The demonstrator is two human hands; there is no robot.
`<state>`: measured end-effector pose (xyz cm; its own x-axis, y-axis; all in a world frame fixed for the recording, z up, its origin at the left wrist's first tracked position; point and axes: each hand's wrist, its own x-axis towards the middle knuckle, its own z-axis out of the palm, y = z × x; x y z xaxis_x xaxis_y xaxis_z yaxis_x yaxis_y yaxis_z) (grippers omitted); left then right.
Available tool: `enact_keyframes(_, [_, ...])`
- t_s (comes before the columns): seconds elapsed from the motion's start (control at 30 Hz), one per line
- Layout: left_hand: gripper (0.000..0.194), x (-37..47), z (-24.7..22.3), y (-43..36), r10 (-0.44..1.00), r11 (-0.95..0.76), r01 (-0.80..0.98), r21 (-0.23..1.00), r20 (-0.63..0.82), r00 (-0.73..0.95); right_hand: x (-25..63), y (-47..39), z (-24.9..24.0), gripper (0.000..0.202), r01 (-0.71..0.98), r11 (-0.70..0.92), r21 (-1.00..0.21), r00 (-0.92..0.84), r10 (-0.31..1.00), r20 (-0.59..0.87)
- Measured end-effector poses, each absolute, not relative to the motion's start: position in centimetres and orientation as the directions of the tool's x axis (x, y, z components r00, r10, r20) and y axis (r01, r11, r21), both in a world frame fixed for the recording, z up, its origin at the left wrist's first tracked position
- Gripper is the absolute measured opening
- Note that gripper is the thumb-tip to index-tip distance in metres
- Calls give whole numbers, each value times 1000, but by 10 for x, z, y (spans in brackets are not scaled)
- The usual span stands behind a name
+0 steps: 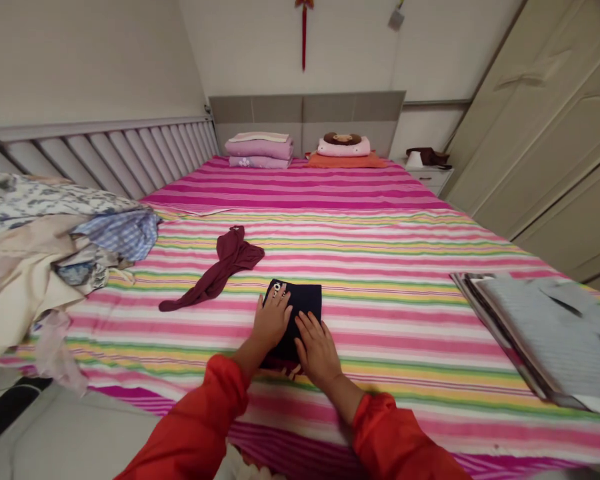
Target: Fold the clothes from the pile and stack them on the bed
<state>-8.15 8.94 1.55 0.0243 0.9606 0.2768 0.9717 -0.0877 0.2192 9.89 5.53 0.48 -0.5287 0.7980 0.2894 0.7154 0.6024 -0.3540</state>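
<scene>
A dark navy folded cloth [307,298] with a bit of white print lies on the striped bed near its front edge. My left hand [271,320] rests flat on its left part, fingers spread over the print. On its right part lies my right hand [317,350], palm down with fingers stretched out. A maroon piece shows under the cloth's lower edge. Just to the left, a crumpled maroon garment [225,267] lies on the bedspread [390,300].
Loose clothes [35,247] are heaped at the left. A flat stack of folded grey garments [560,340] lies at the right. Folded bedding [260,150] and an orange pillow with a pink roll [344,147] sit by the headboard [355,110]. A wardrobe [545,133] stands at the right.
</scene>
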Motion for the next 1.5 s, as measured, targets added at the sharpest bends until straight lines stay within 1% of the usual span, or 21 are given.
enact_keyframes(0.13, [47,-99,4,51,961,-137,925,354,276,37,100,55,6,51,721,606,-337,-534,795,287])
enact_keyframes(0.23, [47,-112,1,49,969,-149,876,459,243,37,101,52,8,50,700,642,-313,-571,766,296])
enact_keyframes(0.33, [48,-122,0,57,981,-153,826,543,184,61,95,44,11,51,580,754,-308,-709,653,265])
enact_keyframes(0.4, [50,-127,-2,62,983,-162,797,582,171,75,85,38,12,55,492,810,-320,-789,570,228])
enact_keyframes(0.53, [53,-133,-8,66,979,-174,775,607,190,71,67,32,13,68,424,850,-313,-827,504,248])
enact_keyframes(0.63, [52,-131,-11,65,973,-190,787,587,221,71,78,33,11,66,402,870,-286,-829,479,290])
enact_keyframes(0.7, [51,-128,-13,64,963,-208,795,570,261,64,97,33,8,62,421,860,-289,-812,499,304])
enact_keyframes(0.77, [50,-125,-14,63,953,-217,803,555,300,50,118,32,1,59,467,820,-331,-764,562,315])
enact_keyframes(0.8, [49,-124,-15,63,949,-217,807,549,314,42,126,31,-3,57,491,782,-385,-720,613,327])
enact_keyframes(0.83, [49,-123,-15,63,946,-213,811,545,321,33,132,32,-7,55,508,723,-468,-650,678,343])
enact_keyframes(0.9, [49,-121,-16,63,946,-200,808,554,323,13,134,36,-14,54,473,519,-712,-408,845,345])
enact_keyframes(0.93, [48,-121,-16,63,947,-195,801,567,322,3,131,40,-15,56,393,375,-839,-250,922,295])
enact_keyframes(0.97, [48,-121,-16,64,948,-190,790,582,320,-7,125,44,-15,60,267,231,-936,-110,972,208])
enact_keyframes(1.0, [48,-121,-16,64,948,-187,778,599,319,-17,118,48,-13,64,113,103,-988,-17,995,102])
enact_keyframes(1.03, [48,-121,-17,64,947,-186,766,615,320,-26,111,53,-9,66,-42,2,-999,19,1000,1])
enact_keyframes(1.1, [48,-122,-17,65,945,-188,742,643,324,-41,97,60,4,66,-288,-146,-946,-53,989,-136])
enact_keyframes(1.17, [48,-123,-18,66,944,-187,723,665,326,-55,89,64,18,62,-411,-279,-868,-198,957,-214])
enact_keyframes(1.27, [48,-124,-18,68,950,-167,706,688,303,-71,85,65,33,58,-447,-455,-770,-395,873,-286])
enact_keyframes(1.33, [48,-124,-17,68,957,-139,702,699,277,-87,85,66,36,58,-452,-517,-727,-476,829,-293])
enact_keyframes(1.4, [47,-124,-15,68,961,-106,691,715,253,-114,82,67,34,56,-460,-541,-704,-502,812,-297])
enact_keyframes(1.5, [44,-121,-12,67,968,-54,645,762,198,-153,80,67,31,55,-489,-525,-697,-458,834,-308])
